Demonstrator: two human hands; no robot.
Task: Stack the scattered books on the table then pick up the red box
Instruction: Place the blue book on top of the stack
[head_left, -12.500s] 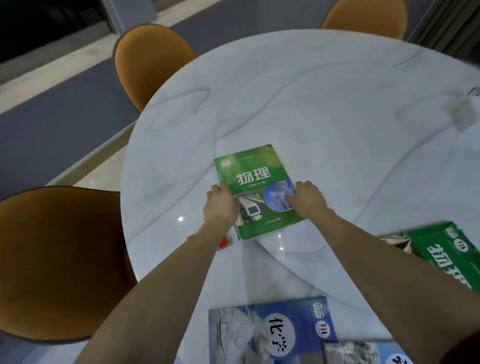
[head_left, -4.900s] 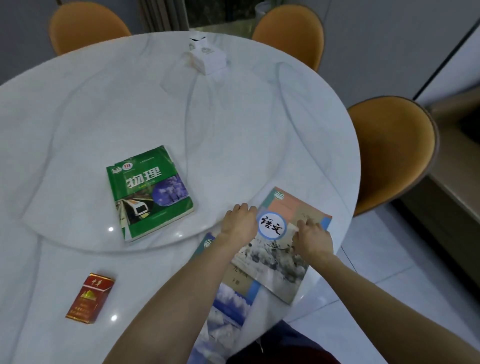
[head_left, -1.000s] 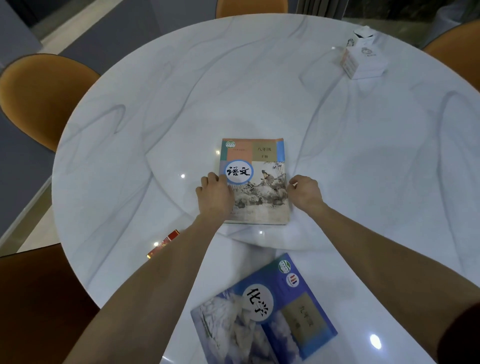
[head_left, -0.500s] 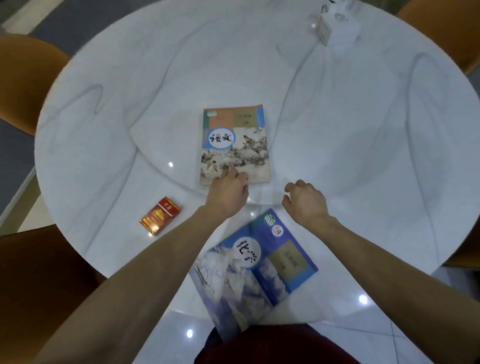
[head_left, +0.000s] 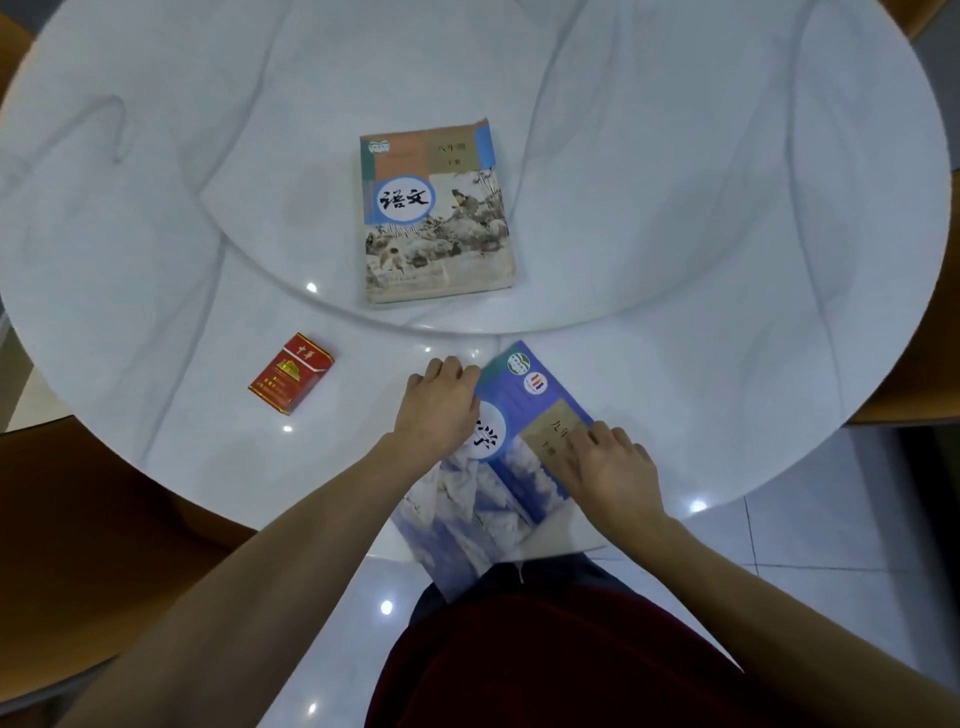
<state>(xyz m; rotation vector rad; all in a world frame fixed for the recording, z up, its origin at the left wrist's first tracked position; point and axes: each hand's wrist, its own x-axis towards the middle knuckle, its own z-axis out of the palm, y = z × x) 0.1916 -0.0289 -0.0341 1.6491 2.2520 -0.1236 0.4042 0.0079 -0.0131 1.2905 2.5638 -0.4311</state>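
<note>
The person is on the stacking step, with one loose book left to gather. The left hand (head_left: 435, 410) lies with its fingers curled on the near-left edge of the blue book (head_left: 498, 467), and the right hand (head_left: 610, 470) rests flat on that book's right side. Neither hand has clearly closed round the book; whether the left fingers have got under the edge cannot be told from this angle. The blue book lies askew at the near rim of the worktop (head_left: 675, 208), its lower corner hanging out past the edge toward the person's lap.

The stack (head_left: 436, 213) sits farther in, on the raised round centre of the worktop, well apart from the blue book, with a pale illustrated cover on top.

The next move probably calls for gripping the blue book on both sides, lifting it clear, turning it square to the stack and laying it on top.

The red box (head_left: 291, 373) lies to the left of the hands, untouched, waiting for the last step.
</note>
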